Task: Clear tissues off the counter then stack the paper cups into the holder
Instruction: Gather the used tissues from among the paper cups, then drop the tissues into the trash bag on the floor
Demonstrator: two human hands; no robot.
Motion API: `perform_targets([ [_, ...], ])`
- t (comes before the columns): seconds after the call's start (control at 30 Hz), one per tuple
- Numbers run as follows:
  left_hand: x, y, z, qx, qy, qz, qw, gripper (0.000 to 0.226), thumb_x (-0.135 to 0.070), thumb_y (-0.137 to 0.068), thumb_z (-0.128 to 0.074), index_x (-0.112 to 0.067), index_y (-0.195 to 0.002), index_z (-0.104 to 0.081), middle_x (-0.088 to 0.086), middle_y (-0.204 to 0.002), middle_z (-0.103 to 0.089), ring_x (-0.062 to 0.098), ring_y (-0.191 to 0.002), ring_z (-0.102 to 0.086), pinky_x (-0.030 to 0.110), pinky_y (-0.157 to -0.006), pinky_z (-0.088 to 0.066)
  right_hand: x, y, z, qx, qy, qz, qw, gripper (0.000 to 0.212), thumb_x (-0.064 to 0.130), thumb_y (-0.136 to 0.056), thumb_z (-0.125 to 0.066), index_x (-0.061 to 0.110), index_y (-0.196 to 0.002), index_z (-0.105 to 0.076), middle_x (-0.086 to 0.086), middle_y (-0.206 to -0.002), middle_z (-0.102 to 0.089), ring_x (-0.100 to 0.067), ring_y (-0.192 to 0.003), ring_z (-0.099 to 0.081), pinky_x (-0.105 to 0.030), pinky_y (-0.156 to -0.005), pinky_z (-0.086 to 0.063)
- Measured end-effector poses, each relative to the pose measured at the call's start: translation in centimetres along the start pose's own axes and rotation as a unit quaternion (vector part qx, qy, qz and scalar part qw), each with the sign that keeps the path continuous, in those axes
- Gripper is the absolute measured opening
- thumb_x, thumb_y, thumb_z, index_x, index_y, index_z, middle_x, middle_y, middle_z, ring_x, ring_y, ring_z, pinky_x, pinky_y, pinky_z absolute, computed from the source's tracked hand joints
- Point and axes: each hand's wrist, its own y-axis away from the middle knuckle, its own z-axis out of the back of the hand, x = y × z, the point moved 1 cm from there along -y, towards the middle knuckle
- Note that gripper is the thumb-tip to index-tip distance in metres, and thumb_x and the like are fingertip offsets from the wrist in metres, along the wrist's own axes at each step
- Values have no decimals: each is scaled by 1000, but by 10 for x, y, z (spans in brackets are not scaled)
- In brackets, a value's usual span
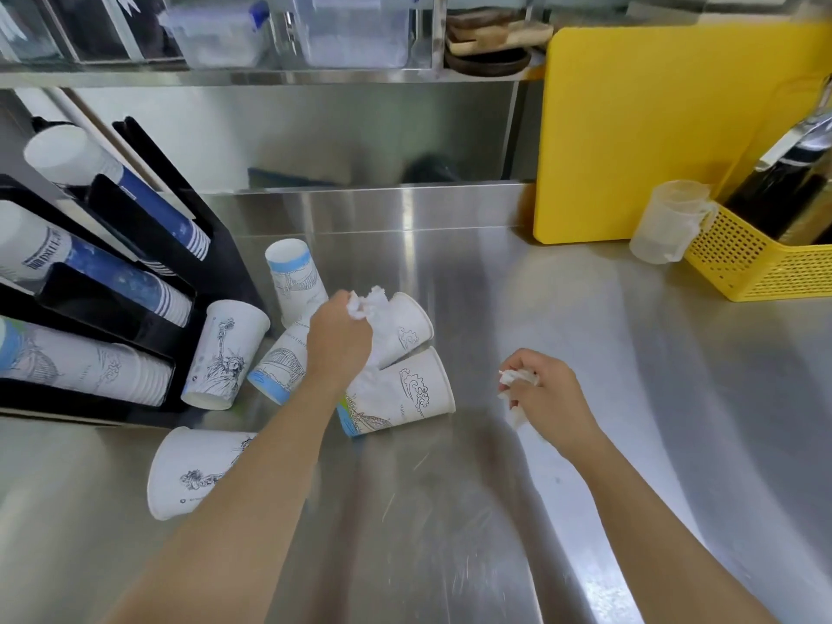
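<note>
My left hand [338,337] is closed around a crumpled white tissue [369,304], held over a cluster of tipped paper cups. My right hand [547,394] grips another crumpled tissue [517,379] above the steel counter [562,308]. Several white printed paper cups lie on their sides: one at the back [292,277], one with a wave print [405,389], one with a statue drawing [227,353], and one nearest me [189,470]. A black cup holder [135,245] at the left carries slanted stacks of cups.
A yellow cutting board [653,128] leans against the back wall at the right. Next to it stand a clear plastic measuring cup [666,222] and a yellow perforated basket [756,263] with bottles. A shelf with plastic containers [355,33] runs above.
</note>
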Motion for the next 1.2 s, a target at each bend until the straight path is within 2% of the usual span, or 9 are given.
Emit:
perform_targets([
  [0.2,-3,19,38,-58,172,115,977,28,-13,-89,-44,-14,-62,-42,4,-71,-48,25,-74,-44,32,-69,-35,28,0,-21,24,-64,71,995,32,-10,-84,-45,9,-58,-52,-7,-60,-50,0,-41,-49,-14,-33,-36],
  [0.27,3,30,53,-83,230,154,957,20,-14,-89,-45,-6,-71,-51,5,-73,-53,21,-72,-49,33,-69,-39,35,0,-36,47,-62,95,992,34,-6,-81,-47,15,-54,-52,2,-54,-52,-3,-42,-46,-15,-35,-36],
  [0.33,15,42,72,-126,280,202,930,32,-21,-85,-50,5,-103,-55,17,-102,-63,25,-88,-58,39,-82,-44,43,2,-56,79,-57,117,988,36,-4,-80,-49,18,-52,-51,9,-47,-52,-3,-42,-43,-15,-39,-36],
  [0.4,24,54,88,-146,313,218,913,36,-28,-77,-57,0,-98,-55,16,-99,-62,25,-85,-57,37,-78,-45,52,6,-72,97,-62,128,985,34,-3,-82,-49,15,-53,-50,7,-48,-49,-5,-42,-42,-18,-39,-37],
  [0.47,35,70,107,-172,322,213,906,22,-23,-80,-59,-8,-70,-45,6,-70,-47,19,-66,-48,28,-63,-39,64,16,-90,122,-67,136,981,33,-4,-84,-48,12,-55,-49,6,-49,-47,-3,-40,-41,-17,-36,-36],
  [0.6,66,110,154,-229,332,227,886,21,-16,-89,-49,-15,-68,-43,1,-58,-42,14,-53,-41,19,-42,-33,79,54,-135,184,-43,154,970,35,-5,-85,-47,14,-54,-47,-3,-55,-49,-8,-43,-45,-21,-42,-40],
  [0.87,127,184,235,-301,342,246,856,26,-16,-92,-50,-9,-68,-45,-1,-53,-48,15,-49,-46,12,-32,-31,107,133,-230,284,-24,186,940,15,-2,-81,-50,-3,-66,-52,-7,-59,-49,-2,-40,-47,-12,-41,-39],
  [1.1,202,270,283,-349,278,331,831,15,-18,-86,-57,-11,-75,-49,2,-64,-40,10,-48,-41,14,-39,-35,101,217,-320,368,-8,190,910,16,13,-71,-48,-1,-69,-54,-26,-71,-58,-17,-58,-47,-28,-56,-38],
  [1.2,234,297,292,-373,283,366,804,12,-19,-84,-58,-11,-78,-52,4,-66,-42,20,-56,-39,17,-47,-38,92,244,-351,412,12,176,894,11,8,-76,-52,6,-65,-55,-11,-59,-54,-17,-60,-45,-29,-59,-37],
])
